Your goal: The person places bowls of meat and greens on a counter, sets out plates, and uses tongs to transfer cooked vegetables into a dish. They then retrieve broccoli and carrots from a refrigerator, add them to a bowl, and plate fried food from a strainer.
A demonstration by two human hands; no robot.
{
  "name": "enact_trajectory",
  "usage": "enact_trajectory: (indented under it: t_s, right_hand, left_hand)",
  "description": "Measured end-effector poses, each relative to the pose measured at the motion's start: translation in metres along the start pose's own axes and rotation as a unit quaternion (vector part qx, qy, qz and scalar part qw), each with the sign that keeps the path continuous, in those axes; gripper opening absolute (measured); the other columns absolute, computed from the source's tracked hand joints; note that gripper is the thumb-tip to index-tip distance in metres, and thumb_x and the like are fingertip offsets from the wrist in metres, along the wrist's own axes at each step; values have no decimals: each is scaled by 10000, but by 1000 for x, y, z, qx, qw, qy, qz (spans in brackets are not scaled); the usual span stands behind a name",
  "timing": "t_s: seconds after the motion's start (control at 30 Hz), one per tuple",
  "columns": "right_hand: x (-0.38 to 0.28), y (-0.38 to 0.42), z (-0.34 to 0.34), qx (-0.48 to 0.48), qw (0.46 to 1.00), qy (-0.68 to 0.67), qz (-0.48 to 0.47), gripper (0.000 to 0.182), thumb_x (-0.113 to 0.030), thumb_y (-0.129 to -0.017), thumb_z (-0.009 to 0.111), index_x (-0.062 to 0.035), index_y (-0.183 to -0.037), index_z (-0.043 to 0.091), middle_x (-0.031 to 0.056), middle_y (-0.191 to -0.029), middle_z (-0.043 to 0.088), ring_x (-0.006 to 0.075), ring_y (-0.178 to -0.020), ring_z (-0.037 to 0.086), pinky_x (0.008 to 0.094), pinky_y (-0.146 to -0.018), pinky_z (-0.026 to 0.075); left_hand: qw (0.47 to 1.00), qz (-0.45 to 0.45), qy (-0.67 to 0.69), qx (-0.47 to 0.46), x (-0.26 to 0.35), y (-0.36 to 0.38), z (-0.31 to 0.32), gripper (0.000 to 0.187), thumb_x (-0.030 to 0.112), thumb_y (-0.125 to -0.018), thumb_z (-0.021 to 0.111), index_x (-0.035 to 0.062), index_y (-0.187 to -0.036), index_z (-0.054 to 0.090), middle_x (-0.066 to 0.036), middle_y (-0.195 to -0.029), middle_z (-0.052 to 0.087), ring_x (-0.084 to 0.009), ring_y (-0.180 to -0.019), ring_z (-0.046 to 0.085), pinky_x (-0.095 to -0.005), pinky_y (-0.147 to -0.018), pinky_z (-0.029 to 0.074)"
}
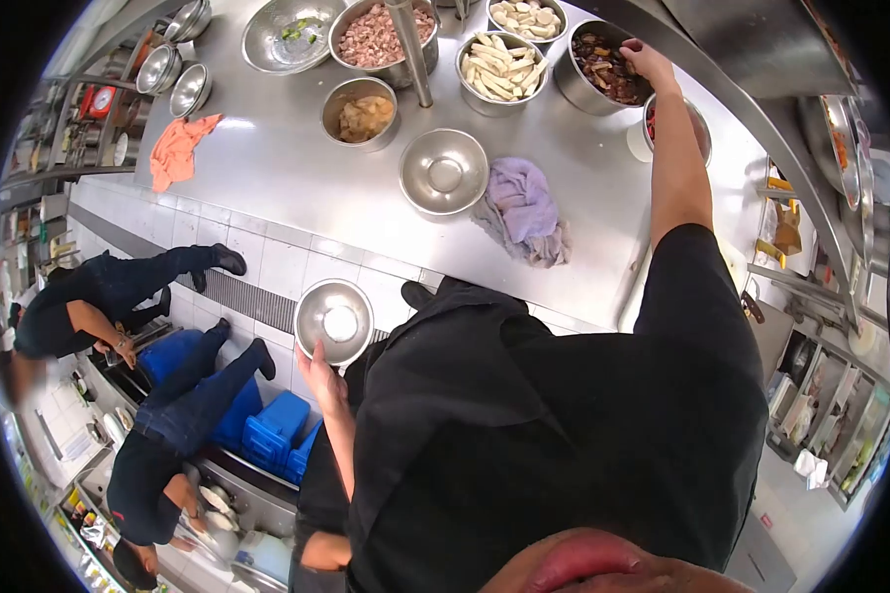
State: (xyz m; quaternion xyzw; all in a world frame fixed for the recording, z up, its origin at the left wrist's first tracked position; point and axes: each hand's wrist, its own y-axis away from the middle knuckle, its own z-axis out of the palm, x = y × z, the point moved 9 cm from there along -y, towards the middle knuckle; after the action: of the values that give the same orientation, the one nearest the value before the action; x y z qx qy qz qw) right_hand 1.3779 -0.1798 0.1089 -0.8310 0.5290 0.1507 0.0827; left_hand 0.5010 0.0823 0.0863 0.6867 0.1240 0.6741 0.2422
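My left hand (322, 378) holds an empty steel bowl (334, 321) from below, out past the front edge of the steel table (297, 188). My right hand (647, 65) reaches into a deep steel pot (603, 67) of dark brown pieces at the back right; its fingertips touch the pieces, and whether they grip any is too small to tell. Beside that pot stand a pot of pale sticks (502, 69) and, partly behind my forearm, a container with red contents (699, 128). Another empty steel bowl (443, 172) rests on the table beside a purple cloth (522, 203).
Farther left are chopped pink meat (374, 38), a pot with yellowish contents (363, 117), a wide bowl with green bits (292, 35) and an orange cloth (180, 150). Two people (79, 306) (158, 445) work at the lower left near blue bins (275, 425). A metal post (408, 49) rises from the table.
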Motion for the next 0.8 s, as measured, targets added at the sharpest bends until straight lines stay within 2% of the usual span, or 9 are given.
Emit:
enact_trajectory:
  t_s: [0.07,0.13,0.27,0.3,0.33,0.4,0.43,0.67,0.8]
  right_hand:
    - [-34,1,-5,17,996,75,-38,380,-320,-830,716,-157,-1173,697,121,-1106,716,300,-954,698,382,-832,544]
    - [-29,-4,21,-97,973,210,24,380,-319,-827,694,-88,-1129,711,180,-1147,690,353,-1044,669,421,-887,531]
    - [-8,-27,28,-92,968,227,50,399,-265,-811,649,5,-1101,699,231,-1146,672,378,-1046,662,453,-893,525]
    - [-1,-36,31,-82,969,232,12,358,-248,-800,643,-11,-1059,714,208,-959,722,327,-853,714,421,-738,552]
    - [0,-35,26,-82,969,234,10,358,-248,-800,643,-11,-1059,714,208,-959,722,327,-853,714,421,-738,552]
    - [3,-20,20,-149,985,57,60,312,-240,-803,653,-25,-1020,714,107,-707,674,202,-595,653,342,-538,489]
    - [1,-6,14,-141,984,-75,76,243,-238,-815,679,-62,-980,709,-6,-597,555,88,-477,502,269,-437,367]
    - [-40,62,-4,-271,930,-234,85,262,-259,-891,707,-96,-1095,683,-40,-605,523,63,-489,466,235,-454,348]
    - [-19,21,24,-170,979,-106,-44,357,-342,-911,686,-56,-1124,672,23,-702,617,98,-556,563,294,-525,452]
  left_hand:
    - [1000,7,-8,-3,0,-1,-4,398,6,-943,512,-17,-1339,471,-146,-1223,615,-224,-1069,624,-349,-922,497]
    - [1000,9,-14,-1,2,0,-5,397,6,-943,511,-18,-1337,472,-146,-1219,616,-221,-1065,624,-348,-919,498]
    - [999,26,-24,-15,6,2,-7,395,7,-942,510,-21,-1334,471,-149,-1206,620,-219,-1056,624,-345,-909,496]
    - [999,25,-23,-13,5,2,-9,395,7,-942,510,-21,-1334,471,-149,-1206,620,-219,-1056,624,-345,-909,496]
    - [999,25,-37,-8,4,2,-11,397,6,-941,508,-22,-1335,468,-149,-1206,619,-219,-1053,624,-342,-908,493]
    - [999,24,-46,-1,1,3,-12,398,5,-941,506,-23,-1336,466,-148,-1205,618,-219,-1050,623,-340,-906,491]
    - [999,11,-37,2,-2,4,-12,398,2,-940,503,-23,-1336,465,-150,-1205,616,-219,-1049,623,-335,-907,489]
    - [1000,-8,-18,-3,-12,-1,-2,390,-5,-939,494,-29,-1327,464,-163,-1206,610,-224,-1040,626,-333,-888,497]
    - [1000,-14,-16,-17,-7,-4,11,382,-8,-942,493,-31,-1322,469,-161,-1200,612,-224,-1034,627,-338,-883,500]
